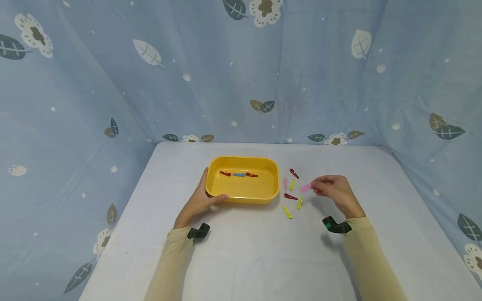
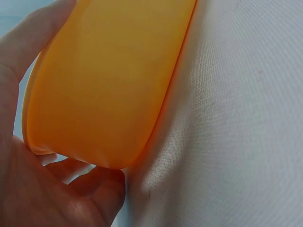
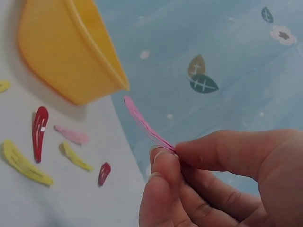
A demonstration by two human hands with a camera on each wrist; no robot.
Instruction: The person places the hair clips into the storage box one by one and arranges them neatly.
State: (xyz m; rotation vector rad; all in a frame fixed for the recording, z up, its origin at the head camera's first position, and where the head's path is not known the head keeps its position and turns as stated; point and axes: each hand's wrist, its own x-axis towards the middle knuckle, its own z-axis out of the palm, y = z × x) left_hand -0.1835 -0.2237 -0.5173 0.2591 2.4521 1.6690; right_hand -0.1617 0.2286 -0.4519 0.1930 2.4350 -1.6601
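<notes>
A yellow tray (image 1: 244, 197) stands on the white table, with two red hair clips and a blue hair clip (image 1: 239, 174) in a row inside it. My left hand (image 1: 202, 198) grips the tray's left end, thumb at the front rim and fingers around the side; the left wrist view shows the fingers curled against the wall (image 2: 104, 85). My right hand (image 1: 334, 190) pinches a pink hair clip (image 3: 142, 122) by one end between thumb and fingertips, raised to the right of the tray. Below its free end lie loose clips, among them a red clip (image 3: 40, 134).
Between tray and right hand lie several clips: a pale pink clip (image 1: 285, 183), a far red clip (image 1: 294, 173) and yellow clips, one nearest the front (image 1: 287, 212). A blue patterned curtain (image 1: 233, 83) hangs behind and beside the white table (image 1: 263, 259).
</notes>
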